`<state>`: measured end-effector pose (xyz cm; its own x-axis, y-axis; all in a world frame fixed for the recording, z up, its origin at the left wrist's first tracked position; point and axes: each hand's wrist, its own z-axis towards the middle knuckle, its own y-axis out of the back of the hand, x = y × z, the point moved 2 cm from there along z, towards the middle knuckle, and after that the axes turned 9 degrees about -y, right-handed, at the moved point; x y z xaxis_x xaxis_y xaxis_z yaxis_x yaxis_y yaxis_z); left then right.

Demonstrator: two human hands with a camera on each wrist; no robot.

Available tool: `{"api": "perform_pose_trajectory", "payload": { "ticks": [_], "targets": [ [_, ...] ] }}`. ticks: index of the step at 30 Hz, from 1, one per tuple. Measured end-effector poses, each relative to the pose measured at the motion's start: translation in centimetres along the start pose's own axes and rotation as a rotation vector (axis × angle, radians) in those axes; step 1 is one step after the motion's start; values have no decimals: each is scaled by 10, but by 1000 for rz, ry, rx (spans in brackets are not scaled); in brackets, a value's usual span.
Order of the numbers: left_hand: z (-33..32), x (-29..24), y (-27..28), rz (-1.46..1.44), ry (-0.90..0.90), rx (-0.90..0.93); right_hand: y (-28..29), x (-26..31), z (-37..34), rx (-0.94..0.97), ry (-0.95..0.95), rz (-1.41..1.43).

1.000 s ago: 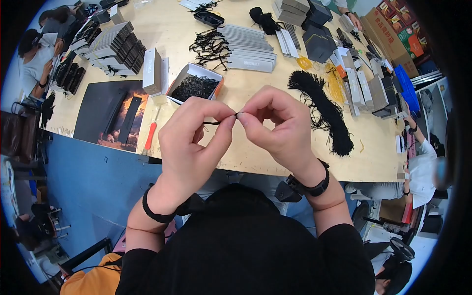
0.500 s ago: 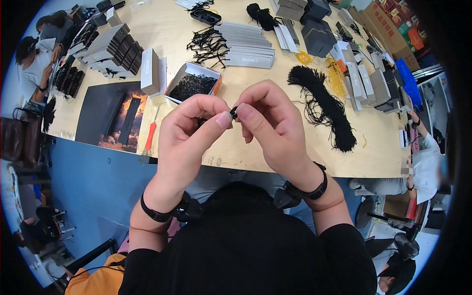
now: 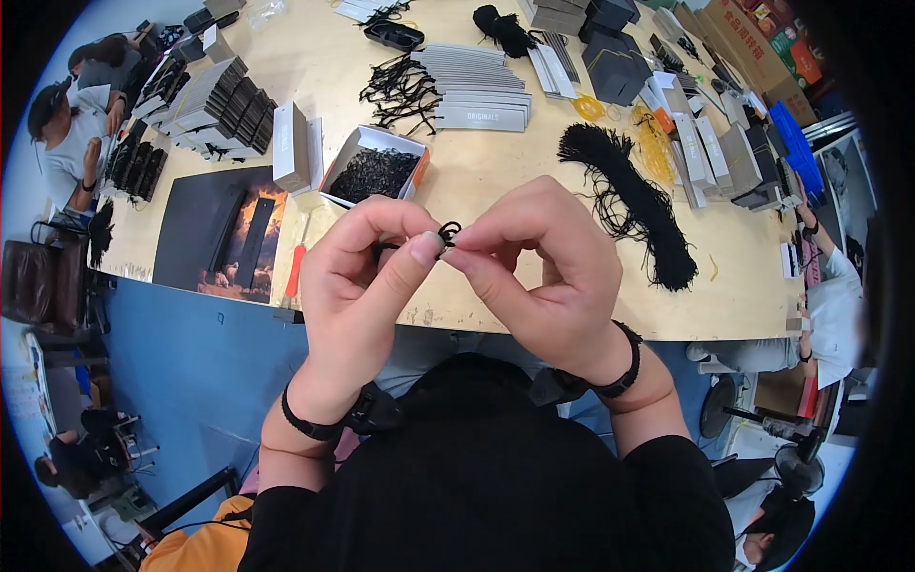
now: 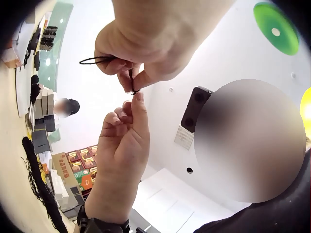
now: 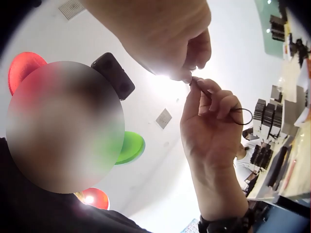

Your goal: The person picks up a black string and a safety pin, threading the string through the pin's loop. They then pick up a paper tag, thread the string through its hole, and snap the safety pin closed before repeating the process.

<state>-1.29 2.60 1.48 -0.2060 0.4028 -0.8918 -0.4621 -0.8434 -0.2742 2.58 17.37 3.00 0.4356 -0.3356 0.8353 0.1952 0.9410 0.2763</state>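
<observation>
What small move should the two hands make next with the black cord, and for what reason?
Probably ease the left hand and right hand slightly apart, to tighten the black cord: both pinch it, fingertips close together, and a small loop shows beside them.

Black short-sleeved top (image 3: pixel 486 477), black band on each wrist, dark boxy pieces attached; grey trousers (image 3: pixel 424 355)

The hands (image 3: pixel 357 276) partly hide the black cord (image 3: pixel 448 231); the bottom edge cuts off orange fabric (image 3: pixel 202 547).

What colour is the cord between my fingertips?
The cord is black, clearest in the left wrist view.
</observation>
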Motion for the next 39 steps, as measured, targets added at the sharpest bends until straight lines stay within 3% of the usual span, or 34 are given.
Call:
{"api": "perform_pose_trajectory", "payload": {
  "ticks": [16,20,23,25,32,37,39],
  "targets": [
    [2,4,7,370,-268,112,1,-2,0,106,-265,105],
    [3,3,8,470,-353,140,-1,-9,2,177,-227,118],
    [2,-2,4,616,-402,146,-2,-12,2,239,-352,290],
    [0,-4,1,697,-432,135,-4,-11,2,303,-538,499],
    [3,-2,8,650,-383,123,-5,-17,3,329,-579,560],
    [2,-8,6,723,-421,71,-2,-23,4,448,-671,890],
    [2,-9,8,704,-349,69,-2,-25,5,473,-700,939]
  ]
}}
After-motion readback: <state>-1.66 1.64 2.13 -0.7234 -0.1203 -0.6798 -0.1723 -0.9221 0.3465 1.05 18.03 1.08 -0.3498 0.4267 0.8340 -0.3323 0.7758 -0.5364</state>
